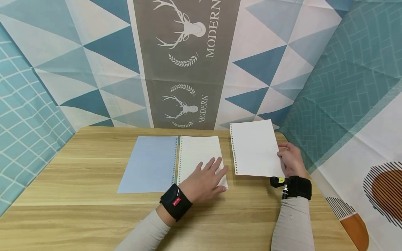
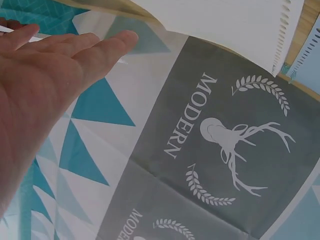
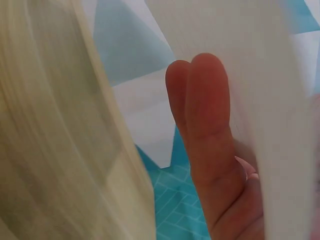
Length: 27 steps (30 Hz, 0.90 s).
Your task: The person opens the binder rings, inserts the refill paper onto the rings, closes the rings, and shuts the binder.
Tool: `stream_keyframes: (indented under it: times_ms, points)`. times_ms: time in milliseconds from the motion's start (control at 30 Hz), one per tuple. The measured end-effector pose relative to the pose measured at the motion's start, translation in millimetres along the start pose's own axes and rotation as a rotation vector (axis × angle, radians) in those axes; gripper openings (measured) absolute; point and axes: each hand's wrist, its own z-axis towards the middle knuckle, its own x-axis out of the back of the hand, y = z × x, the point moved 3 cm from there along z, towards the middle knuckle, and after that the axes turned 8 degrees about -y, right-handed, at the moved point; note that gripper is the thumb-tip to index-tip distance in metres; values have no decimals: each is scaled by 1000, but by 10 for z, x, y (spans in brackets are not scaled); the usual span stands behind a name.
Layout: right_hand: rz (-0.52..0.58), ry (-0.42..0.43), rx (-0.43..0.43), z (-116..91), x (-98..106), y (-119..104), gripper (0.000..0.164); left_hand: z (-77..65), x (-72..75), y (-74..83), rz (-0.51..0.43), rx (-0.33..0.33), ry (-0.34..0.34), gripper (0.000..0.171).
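Observation:
Two facing parts of a loose-leaf notebook lie side by side on the table: a light blue cover (image 1: 150,164) on the left and ruled white pages (image 1: 196,150) on the right, with punched holes along their inner edges. My left hand (image 1: 205,179) is over the lower part of the ruled pages, palm down with fingers spread; whether it presses on them I cannot tell. Farther right, my right hand (image 1: 291,158) pinches the right edge of a white punched sheet (image 1: 255,150), raised off the table. In the right wrist view, two fingers (image 3: 207,100) lie along one face of this sheet.
The wooden table (image 1: 94,216) has its back edge against a patterned cloth (image 1: 185,80) with deer heads and triangles. Blue gridded cloth (image 1: 25,115) hangs at the left, and another patterned cloth (image 1: 355,139) borders the right side.

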Motion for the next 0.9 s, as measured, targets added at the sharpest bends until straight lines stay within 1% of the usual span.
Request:
stream_keyframes:
  times_ms: [200,367,567,900]
  points:
    - [1,-5,47,-76,22,-116,48,-23,48,-12,7,2,9,67]
    - [-22,19,97,-145,51,-209,46,-46,92,-22,10,3,24,67]
    - [-29,48,98,-193,61,-275,46,-57,117,-28,15,1,36,68]
    - [-41,73,108,-213,59,-300,46,-71,137,-41,17,4,38,68]
